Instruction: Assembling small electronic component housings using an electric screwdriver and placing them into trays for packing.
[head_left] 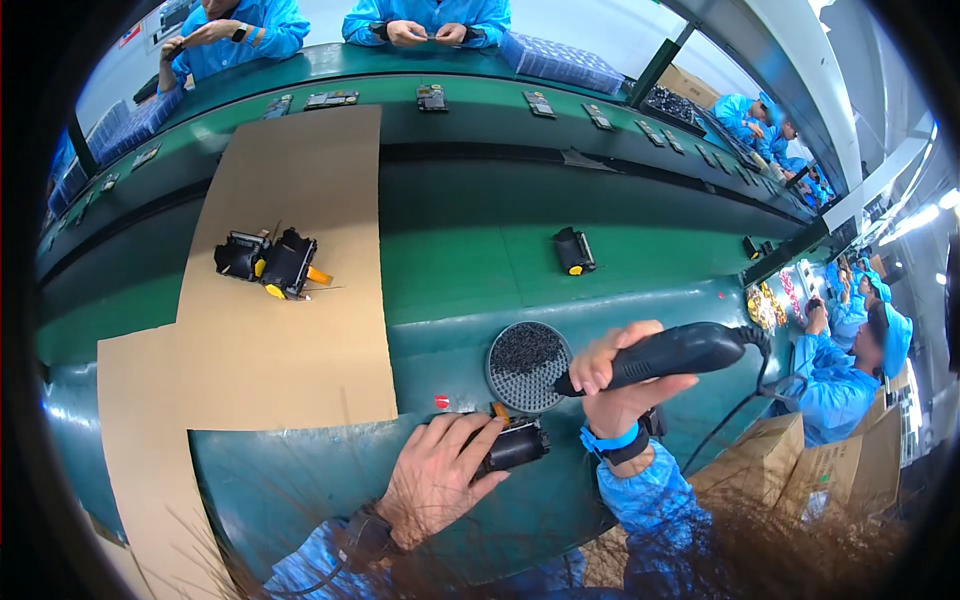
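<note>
My right hand [625,390] is wrapped around a black corded electric screwdriver [675,357]. The driver's tip points left and down, over the right side of a round grey dish [535,391]. Many tiny dark screws [526,345] are heaped in the far part of that dish. Nearer to me, my left hand [440,475] grips the left end of a black electronic module [518,446] on the bench. The fingers cover part of it, and an orange flex tab sticks up at its far side.
Two black modules [288,263] with yellow pieces lie on a cardboard sheet [280,370] at left. Another module [573,251] sits on the green conveyor [470,230]. Beyond runs a line with several circuit boards [431,97]. Co-workers in blue sit across and at right.
</note>
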